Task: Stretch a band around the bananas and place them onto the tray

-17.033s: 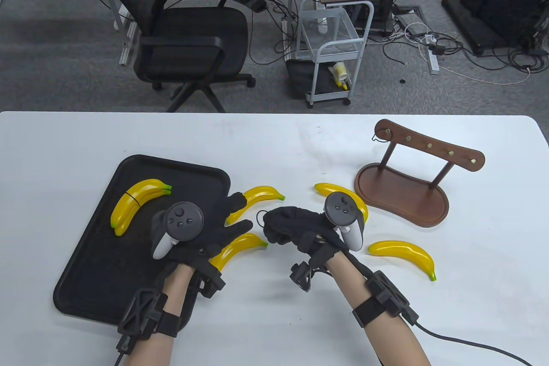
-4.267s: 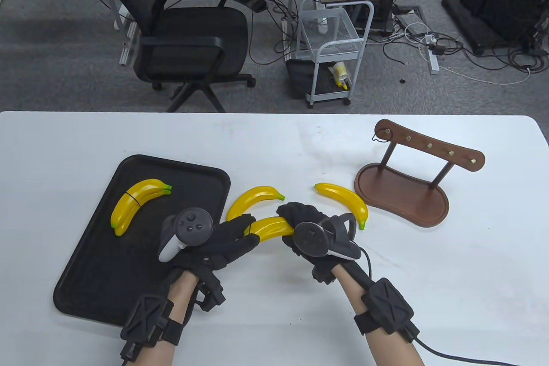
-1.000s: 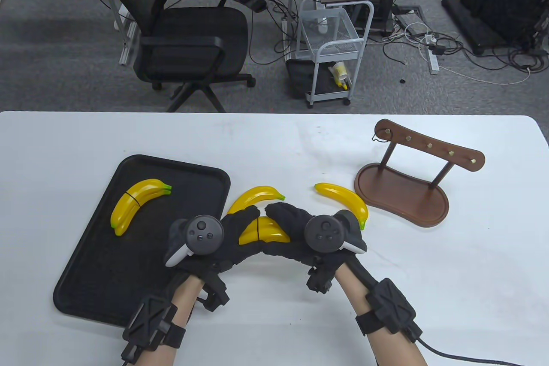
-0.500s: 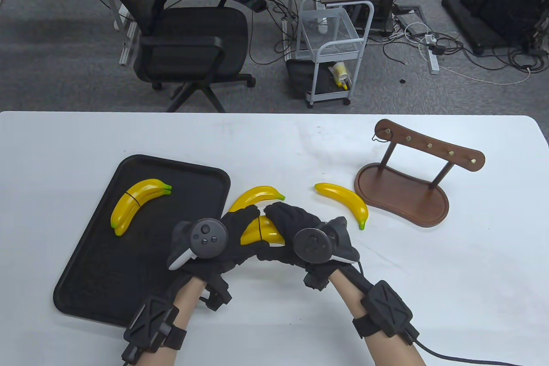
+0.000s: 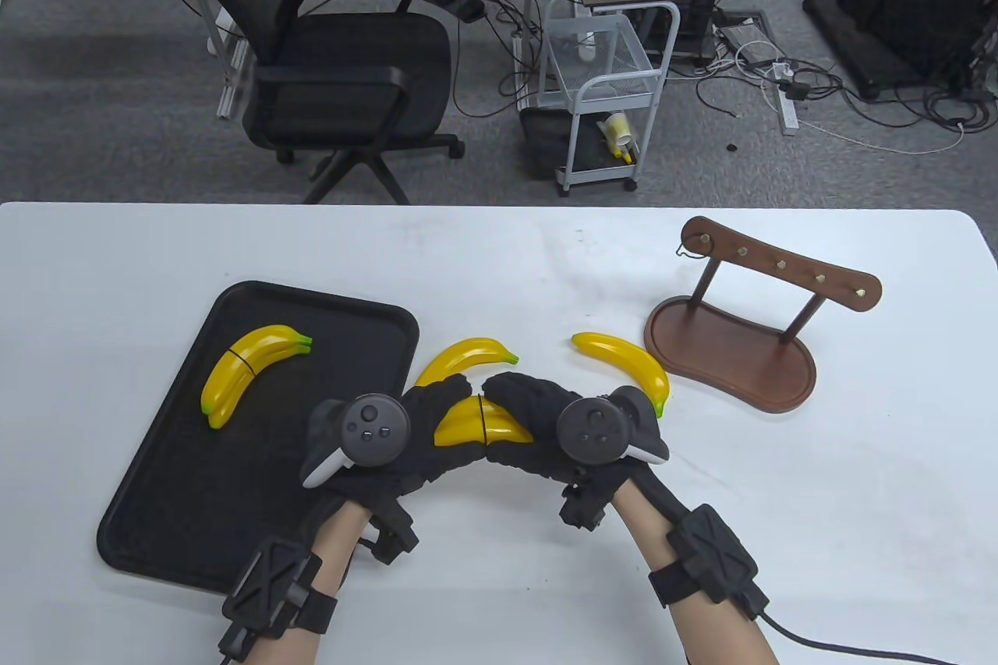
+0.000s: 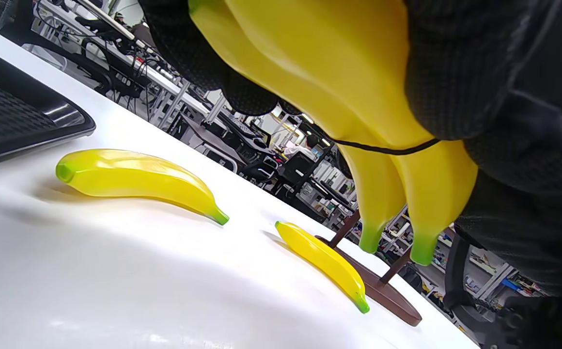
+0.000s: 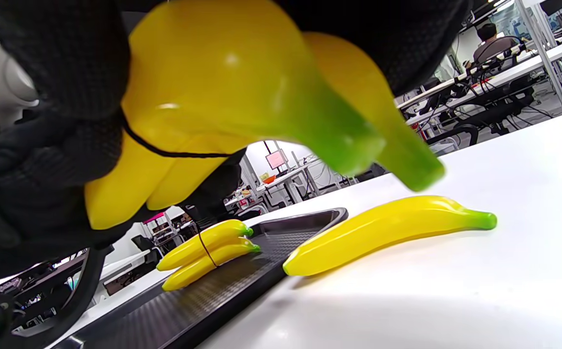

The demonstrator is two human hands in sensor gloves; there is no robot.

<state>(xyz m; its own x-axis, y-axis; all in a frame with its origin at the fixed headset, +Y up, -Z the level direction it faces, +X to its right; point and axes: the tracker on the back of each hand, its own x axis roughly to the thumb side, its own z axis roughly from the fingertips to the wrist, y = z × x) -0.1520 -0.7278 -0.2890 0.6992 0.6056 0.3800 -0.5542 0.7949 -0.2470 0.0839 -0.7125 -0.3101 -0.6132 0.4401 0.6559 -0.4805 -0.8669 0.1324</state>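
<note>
Two glossy yellow plastic bananas (image 5: 482, 427), ringed at mid-length by a thin black elastic band (image 6: 382, 148), are gripped above the white worktop (image 5: 499, 267) by the left hand (image 5: 413, 435) and right hand (image 5: 530, 423), one at each end. Their long axis runs left-right; the black rectangular tray (image 5: 164, 525) lies just leftward, nearer the left hand. No writing is readable.
</note>
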